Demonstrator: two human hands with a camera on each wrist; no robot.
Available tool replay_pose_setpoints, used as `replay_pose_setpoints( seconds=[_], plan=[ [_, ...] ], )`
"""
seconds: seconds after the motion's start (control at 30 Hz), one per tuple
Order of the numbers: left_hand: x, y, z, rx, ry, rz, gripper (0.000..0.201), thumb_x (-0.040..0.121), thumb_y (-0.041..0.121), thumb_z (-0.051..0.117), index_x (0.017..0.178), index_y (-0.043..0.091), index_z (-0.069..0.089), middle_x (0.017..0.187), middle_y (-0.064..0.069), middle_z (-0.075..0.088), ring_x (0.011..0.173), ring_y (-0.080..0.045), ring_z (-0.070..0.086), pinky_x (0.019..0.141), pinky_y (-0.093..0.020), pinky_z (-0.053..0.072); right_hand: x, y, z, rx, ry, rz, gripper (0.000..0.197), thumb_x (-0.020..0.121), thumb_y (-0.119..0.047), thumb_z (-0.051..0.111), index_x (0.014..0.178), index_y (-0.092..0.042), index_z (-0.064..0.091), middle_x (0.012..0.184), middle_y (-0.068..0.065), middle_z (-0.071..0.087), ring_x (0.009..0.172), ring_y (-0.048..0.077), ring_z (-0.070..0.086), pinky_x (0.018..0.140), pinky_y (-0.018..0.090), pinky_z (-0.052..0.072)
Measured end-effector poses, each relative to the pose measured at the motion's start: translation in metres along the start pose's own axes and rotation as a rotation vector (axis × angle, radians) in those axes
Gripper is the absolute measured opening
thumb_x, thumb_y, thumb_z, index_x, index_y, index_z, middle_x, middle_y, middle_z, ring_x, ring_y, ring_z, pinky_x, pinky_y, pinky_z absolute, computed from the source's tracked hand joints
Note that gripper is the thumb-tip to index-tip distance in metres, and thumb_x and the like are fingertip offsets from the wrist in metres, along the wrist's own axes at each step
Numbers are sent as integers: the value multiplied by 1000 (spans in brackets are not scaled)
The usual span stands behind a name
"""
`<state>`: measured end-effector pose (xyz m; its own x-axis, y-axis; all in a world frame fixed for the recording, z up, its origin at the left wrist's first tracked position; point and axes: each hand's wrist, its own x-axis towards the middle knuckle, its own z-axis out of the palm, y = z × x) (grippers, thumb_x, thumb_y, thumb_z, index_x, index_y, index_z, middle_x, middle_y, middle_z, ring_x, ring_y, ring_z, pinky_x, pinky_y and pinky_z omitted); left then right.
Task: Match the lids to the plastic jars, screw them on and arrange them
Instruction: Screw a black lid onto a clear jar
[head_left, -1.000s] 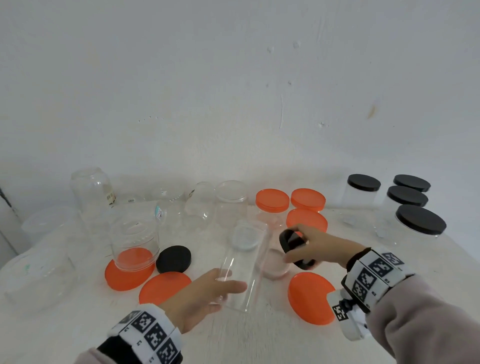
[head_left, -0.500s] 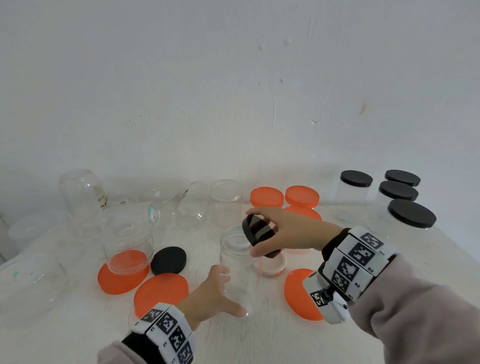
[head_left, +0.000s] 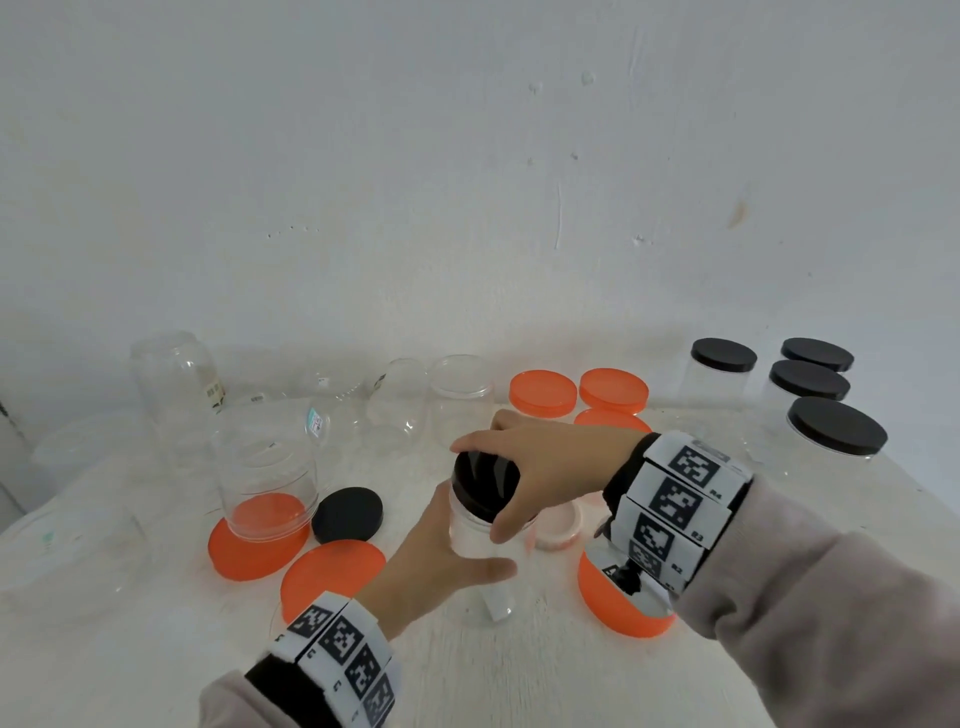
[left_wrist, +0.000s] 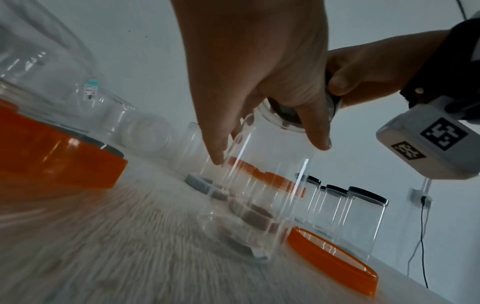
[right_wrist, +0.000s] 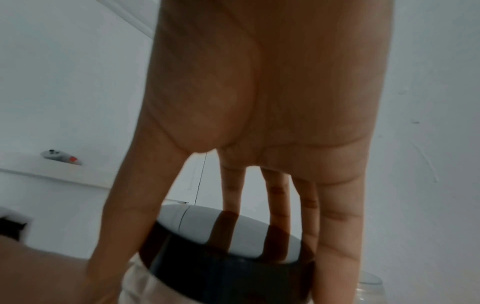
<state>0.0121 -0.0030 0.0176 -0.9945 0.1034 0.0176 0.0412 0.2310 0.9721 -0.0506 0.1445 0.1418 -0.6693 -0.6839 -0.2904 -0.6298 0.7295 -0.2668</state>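
Jar (head_left: 480, 545) of clear plastic stands upright on the white table (head_left: 519, 675), near the table's middle, and serves as the landmark for the rest. The left hand (head_left: 441, 558) wraps its fingers and thumb around the jar's side wall, gripping it just below the neck; the left wrist view shows the thumb (left_wrist: 315, 131) and a finger (left_wrist: 215, 148) pressed on either side of the clear wall. A black lid (head_left: 485, 486) sits on the jar's mouth, and the right hand (head_left: 540, 462) arches over it from above, thumb and fingertips curled down around the lid's rim. In the right wrist view the fingers (right_wrist: 337, 236) hug the lid's black edge (right_wrist: 223, 273). Whether the lid is already threaded on cannot be told.

Left of the jar lies a loose black lid (head_left: 347, 514), and beyond it a wide clear jar (head_left: 265, 483) stands on an orange lid (head_left: 254, 556). Another orange lid (head_left: 327, 571) lies just left of the jar, near the left wrist, and one more (head_left: 618, 608) lies to its right, partly under the right wrist. Behind the jar stand several open clear jars (head_left: 460, 395) and three orange lids (head_left: 543, 392). Far right of the jar, four clear jars with black lids (head_left: 836, 434) stand grouped together.
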Motion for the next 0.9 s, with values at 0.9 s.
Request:
replay_pose_setpoints(
  seconds=[0.9],
  plan=[
    [5,-6,-4,23,-68,8,83,65,32,83,119,57,25,130,33,39,117,22,35,87,-6,34,17,-6,-12,-216,-129,-116,86,69,-37,82,141,-45,37,119,-10,40,110,12,42,87,29,44]
  ],
)
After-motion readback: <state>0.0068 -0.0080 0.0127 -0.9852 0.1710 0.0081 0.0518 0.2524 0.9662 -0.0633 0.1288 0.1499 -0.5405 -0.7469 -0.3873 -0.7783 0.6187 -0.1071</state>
